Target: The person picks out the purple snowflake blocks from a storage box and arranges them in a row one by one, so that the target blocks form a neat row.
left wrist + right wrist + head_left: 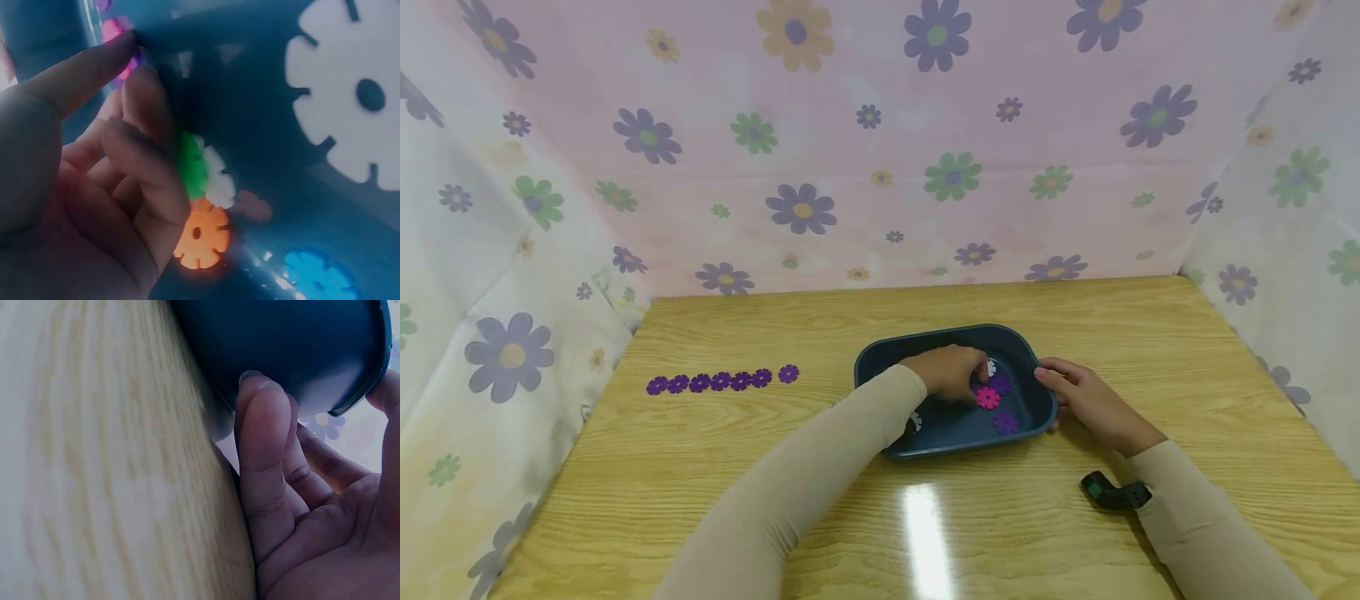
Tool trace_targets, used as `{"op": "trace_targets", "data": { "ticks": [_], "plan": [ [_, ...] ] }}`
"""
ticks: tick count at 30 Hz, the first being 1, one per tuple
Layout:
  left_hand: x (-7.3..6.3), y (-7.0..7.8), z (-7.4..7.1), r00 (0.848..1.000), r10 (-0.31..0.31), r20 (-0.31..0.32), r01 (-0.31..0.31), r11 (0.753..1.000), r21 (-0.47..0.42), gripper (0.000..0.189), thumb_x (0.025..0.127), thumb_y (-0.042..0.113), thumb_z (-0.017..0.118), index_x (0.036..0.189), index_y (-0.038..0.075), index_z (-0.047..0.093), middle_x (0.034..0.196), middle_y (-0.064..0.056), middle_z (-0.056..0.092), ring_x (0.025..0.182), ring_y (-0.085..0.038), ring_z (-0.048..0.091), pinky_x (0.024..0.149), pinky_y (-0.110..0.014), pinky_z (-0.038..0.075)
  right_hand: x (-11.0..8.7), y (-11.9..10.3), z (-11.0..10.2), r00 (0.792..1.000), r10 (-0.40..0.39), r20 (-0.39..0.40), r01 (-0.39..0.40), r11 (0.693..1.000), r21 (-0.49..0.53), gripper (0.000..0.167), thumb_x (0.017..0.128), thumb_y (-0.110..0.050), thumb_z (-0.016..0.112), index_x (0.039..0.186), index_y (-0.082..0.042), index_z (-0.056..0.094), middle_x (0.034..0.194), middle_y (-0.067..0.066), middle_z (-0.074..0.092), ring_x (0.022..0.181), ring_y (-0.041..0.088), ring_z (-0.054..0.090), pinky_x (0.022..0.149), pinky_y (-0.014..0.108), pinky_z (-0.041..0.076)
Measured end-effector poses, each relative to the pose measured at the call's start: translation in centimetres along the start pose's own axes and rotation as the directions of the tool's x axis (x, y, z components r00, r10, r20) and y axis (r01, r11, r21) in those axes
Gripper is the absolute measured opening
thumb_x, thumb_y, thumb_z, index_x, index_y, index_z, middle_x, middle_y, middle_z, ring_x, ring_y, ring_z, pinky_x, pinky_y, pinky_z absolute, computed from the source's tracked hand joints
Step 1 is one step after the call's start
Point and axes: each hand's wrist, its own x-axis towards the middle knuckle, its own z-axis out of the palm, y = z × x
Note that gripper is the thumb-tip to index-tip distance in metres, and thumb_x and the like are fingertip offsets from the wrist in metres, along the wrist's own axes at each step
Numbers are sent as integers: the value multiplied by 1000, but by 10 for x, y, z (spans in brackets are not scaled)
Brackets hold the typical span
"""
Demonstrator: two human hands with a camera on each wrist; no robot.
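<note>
A dark blue plastic bin (970,444) stands on the wooden table with notched flower-shaped discs inside. My left hand (951,371) reaches down into it, fingers loosely bent, thumb and forefinger beside a pink disc (987,397). Close by lie a purple disc (1006,422) and a white disc (992,367). The left wrist view also shows an orange disc (201,234), a green disc (191,165) and a blue disc (319,275) in the bin. At the bin's right end, my right hand (1093,404) grips the wall, thumb at the rim and fingers outside below.
Several purple discs (721,381) lie in a line on the left of the table (737,467), the rightmost one slightly apart. A black device (1112,493) is at the right wrist. Flower-printed cloth (850,233) closes off the back and both sides.
</note>
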Motion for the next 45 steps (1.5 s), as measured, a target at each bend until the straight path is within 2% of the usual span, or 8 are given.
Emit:
{"op": "trace_targets", "data": {
  "ticks": [7, 17, 25, 31, 36, 39, 42, 45],
  "plan": [
    [3, -2, 3, 1000, -8, -4, 8, 1000, -16, 27, 89, 22, 78, 107, 17, 59, 95, 3, 61, 69, -10, 59, 61, -21, 50, 0, 2, -1, 1000, 9, -1, -9, 1000, 0, 58, 108, -41, 40, 145, 4, 36, 95, 10, 61, 65, 18, 62, 62, 38, 56],
    [1, -1, 0, 999, -31, 6, 32, 997, -76, 25, 88, 18, 78, 107, 13, 62, 95, 1, 61, 70, -10, 58, 62, -21, 49, 1, 1, -1, 1000, 15, -14, -15, 1000, -19, 59, 108, -42, 41, 145, 3, 37, 102, 11, 62, 68, 18, 64, 63, 37, 56],
    [2, -4, 3, 998, -51, -38, 49, 997, -62, 24, 87, 20, 79, 104, 14, 63, 97, 3, 62, 79, -10, 55, 69, -21, 47, 1, -1, 0, 1000, 20, -12, -20, 999, -27, 60, 108, -42, 40, 147, 4, 35, 103, 13, 61, 68, 18, 64, 64, 37, 56],
    [2, -4, 4, 996, -50, -72, 39, 988, -148, 16, 90, 12, 75, 101, 11, 64, 90, 1, 65, 67, -9, 62, 62, -19, 52, 0, -1, -1, 1000, 17, -14, -17, 1000, -15, 60, 108, -41, 40, 147, 4, 34, 101, 9, 63, 67, 17, 63, 63, 37, 56],
    [-5, -2, 0, 997, -15, -71, 1, 981, -191, 12, 94, 14, 70, 100, 12, 60, 80, 0, 63, 58, -11, 62, 57, -21, 53, 0, -1, -1, 1000, 11, -6, -11, 1000, -5, 60, 109, -41, 39, 147, 4, 34, 100, 8, 63, 67, 18, 63, 64, 37, 56],
    [-14, -2, -7, 995, 38, -90, -55, 979, -197, 11, 97, 15, 67, 102, 15, 58, 80, 0, 63, 58, -12, 60, 58, -22, 52, -1, -1, -1, 1000, 18, -11, -18, 1000, -10, 61, 109, -41, 38, 149, 4, 32, 107, 8, 61, 70, 17, 64, 65, 37, 56],
    [-29, -2, -19, 985, 112, -130, -134, 976, -172, 9, 99, 17, 64, 105, 17, 57, 83, 1, 63, 63, -11, 59, 62, -21, 50, -1, -1, -2, 1000, 23, -12, -23, 1000, -14, 63, 109, -42, 38, 151, 4, 30, 112, 9, 60, 72, 18, 65, 66, 37, 56],
    [-46, -4, -31, 967, 175, -183, -202, 969, -140, 9, 101, 19, 61, 108, 19, 57, 87, 1, 62, 68, -10, 57, 66, -21, 48, -1, -1, -2, 1000, 21, -10, -21, 1000, -16, 62, 109, -42, 38, 150, 4, 31, 112, 10, 59, 72, 18, 65, 66, 37, 56]
  ]
}}
